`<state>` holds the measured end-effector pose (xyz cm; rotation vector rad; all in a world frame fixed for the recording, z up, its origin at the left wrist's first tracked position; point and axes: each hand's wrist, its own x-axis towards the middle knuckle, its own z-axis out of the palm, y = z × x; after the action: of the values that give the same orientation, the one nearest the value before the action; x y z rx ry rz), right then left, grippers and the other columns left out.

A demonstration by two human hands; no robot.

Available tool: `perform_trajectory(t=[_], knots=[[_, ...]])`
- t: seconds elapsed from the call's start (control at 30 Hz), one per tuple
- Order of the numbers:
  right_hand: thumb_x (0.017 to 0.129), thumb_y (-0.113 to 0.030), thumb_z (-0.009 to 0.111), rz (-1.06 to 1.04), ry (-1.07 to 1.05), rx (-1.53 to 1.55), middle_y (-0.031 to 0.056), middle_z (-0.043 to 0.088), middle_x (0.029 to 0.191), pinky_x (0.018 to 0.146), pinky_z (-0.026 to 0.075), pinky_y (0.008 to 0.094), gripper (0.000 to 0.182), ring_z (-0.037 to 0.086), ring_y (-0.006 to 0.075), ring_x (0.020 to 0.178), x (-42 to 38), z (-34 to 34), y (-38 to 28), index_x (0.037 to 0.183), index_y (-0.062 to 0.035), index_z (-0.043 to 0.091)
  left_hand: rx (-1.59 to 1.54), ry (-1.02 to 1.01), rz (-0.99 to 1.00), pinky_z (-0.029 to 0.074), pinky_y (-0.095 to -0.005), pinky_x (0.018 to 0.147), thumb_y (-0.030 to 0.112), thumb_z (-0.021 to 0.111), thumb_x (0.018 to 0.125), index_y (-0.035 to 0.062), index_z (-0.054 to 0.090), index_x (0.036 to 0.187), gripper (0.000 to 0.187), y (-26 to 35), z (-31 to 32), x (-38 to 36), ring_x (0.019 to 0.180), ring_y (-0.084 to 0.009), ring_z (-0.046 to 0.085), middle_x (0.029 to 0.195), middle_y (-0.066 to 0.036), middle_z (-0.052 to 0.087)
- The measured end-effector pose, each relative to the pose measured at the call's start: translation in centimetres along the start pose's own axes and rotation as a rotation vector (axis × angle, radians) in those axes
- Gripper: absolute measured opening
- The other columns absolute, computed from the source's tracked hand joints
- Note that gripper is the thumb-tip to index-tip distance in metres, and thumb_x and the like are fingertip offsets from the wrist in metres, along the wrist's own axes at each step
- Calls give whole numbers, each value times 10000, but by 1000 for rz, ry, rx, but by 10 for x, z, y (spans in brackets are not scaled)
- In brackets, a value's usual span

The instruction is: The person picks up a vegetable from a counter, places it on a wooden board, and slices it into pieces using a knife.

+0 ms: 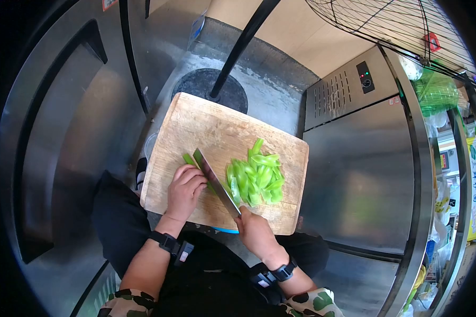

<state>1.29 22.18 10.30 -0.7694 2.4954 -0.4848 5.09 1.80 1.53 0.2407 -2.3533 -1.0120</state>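
Observation:
My right hand [259, 235] grips the handle of a kitchen knife [215, 181], whose long blade slants up and to the left over the wooden cutting board [195, 121]. Just left of the blade, my left hand [185, 191] presses a green vegetable stalk [188, 158] onto the board with curled fingers. The stalk's upper end shows past the fingertips; most of the rest is hidden under the hand and blade. To the right of the knife lies a heap of pale green, slanted vegetable slices [259, 177], a few of them close against the blade.
Behind the board a black pole [243, 50] rises from a round black base [182, 84]. Steel cabinets stand close on both sides, the left with a handle [90, 47], the right with a control panel [365, 77]. A wire rack [391, 24] hangs at upper right.

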Motion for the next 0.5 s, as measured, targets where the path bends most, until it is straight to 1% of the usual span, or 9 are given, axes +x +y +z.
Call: perform_trajectory(t=[0.1,0.2,0.3,0.4,0.5], knots=[[958,-165,562,-14,18,-28,276,655,812,660,517,539,190,645,462,760,19,13,2,1030,8,528,-2,-5,1,504,-383,874,42,744,705,71,680,842,154,0,2,-1,1040,-279,591,956,-43,654],[951,-165,582,-52,57,50,287,637,761,643,509,543,190,636,472,737,30,8,6,1018,9,544,-22,-15,-8,500,-385,881,42,745,705,67,679,847,158,0,-1,-1,1044,-285,588,958,-44,654],[946,-158,597,-67,141,130,293,626,747,632,505,542,190,629,478,730,24,9,14,1015,11,548,-35,-2,-24,493,-393,896,41,746,704,63,681,853,164,3,-4,3,1057,-292,581,967,-46,655],[932,-128,621,-17,127,175,288,631,776,652,502,507,192,625,477,771,13,1,9,1011,16,520,-30,14,-35,487,-400,911,39,747,704,61,682,857,168,-2,-5,3,1070,-298,575,979,-50,656],[938,-133,612,-16,78,106,283,633,774,654,509,507,185,629,472,772,5,-4,4,1005,11,516,-10,17,-19,485,-401,915,38,746,705,59,683,857,166,-6,-4,4,1074,-301,574,984,-52,656]])
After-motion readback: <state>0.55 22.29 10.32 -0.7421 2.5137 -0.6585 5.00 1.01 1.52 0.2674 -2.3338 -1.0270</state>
